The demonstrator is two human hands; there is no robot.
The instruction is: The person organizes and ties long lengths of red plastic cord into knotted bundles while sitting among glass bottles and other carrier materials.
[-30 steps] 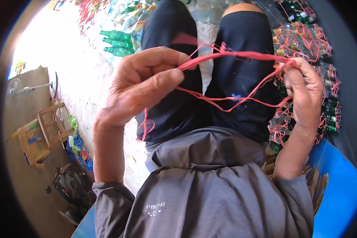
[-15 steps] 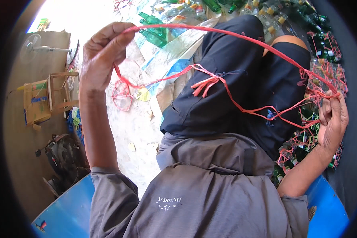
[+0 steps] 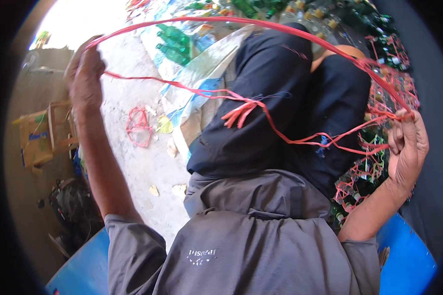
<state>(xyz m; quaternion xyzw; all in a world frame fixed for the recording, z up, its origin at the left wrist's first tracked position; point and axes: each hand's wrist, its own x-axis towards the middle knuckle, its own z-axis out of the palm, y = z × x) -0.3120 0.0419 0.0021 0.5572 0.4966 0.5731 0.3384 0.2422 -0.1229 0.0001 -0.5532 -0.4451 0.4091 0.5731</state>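
Observation:
Red plastic string (image 3: 221,19) spans the view between my raised hands, its upper strands arching over my knees. My left hand (image 3: 86,73), at the upper left, is closed on one end of it. At the right, my right hand (image 3: 409,140) pinches the other end between thumb and fingers. A lower, looser strand of the same string sags across my dark trousers (image 3: 261,113), with a knot and a tuft of short red ends (image 3: 240,113) over my thigh. A bit of blue thread (image 3: 324,141) is caught in that strand.
A small tangle of red string (image 3: 139,127) lies on the pale floor to the left. Green bottles (image 3: 174,44) rest on a white-and-blue sheet (image 3: 197,73). More bottles with red netting (image 3: 394,93) stand at right. A cardboard box (image 3: 34,137) and a blue seat (image 3: 408,250) are nearby.
My left hand has moved outward to the left, drawing the string wider and straightening the lower strand. My right hand keeps its pinch and has barely shifted. The whole view has shifted slightly.

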